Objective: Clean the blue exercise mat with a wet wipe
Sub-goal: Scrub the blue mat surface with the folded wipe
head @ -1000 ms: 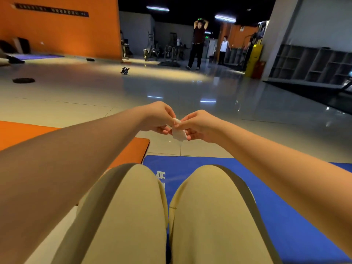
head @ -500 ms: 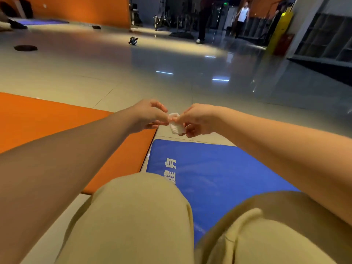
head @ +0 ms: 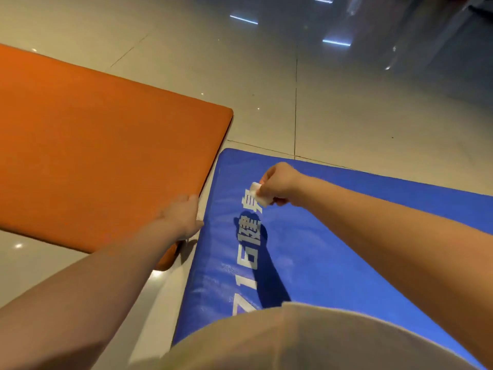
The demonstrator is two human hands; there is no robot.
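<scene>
The blue exercise mat (head: 333, 252) with white printed characters lies on the floor in front of me, running toward the lower right. My right hand (head: 280, 184) hovers over its far left part, fingers closed on a small folded white wet wipe (head: 257, 194). My left hand (head: 182, 216) rests flat, fingers spread, at the edge of the orange mat beside the blue mat's left border, holding nothing. My knees in beige trousers (head: 301, 340) cover the near part of the blue mat.
An orange mat (head: 93, 161) lies to the left, its right edge almost touching the blue mat. Glossy grey floor tiles (head: 346, 102) stretch beyond both mats, with light reflections at the top.
My hands have come apart. The right hand kept the wipe and lowered over the blue mat; the left dropped onto the orange mat's edge. My view tilted down to the mats.
</scene>
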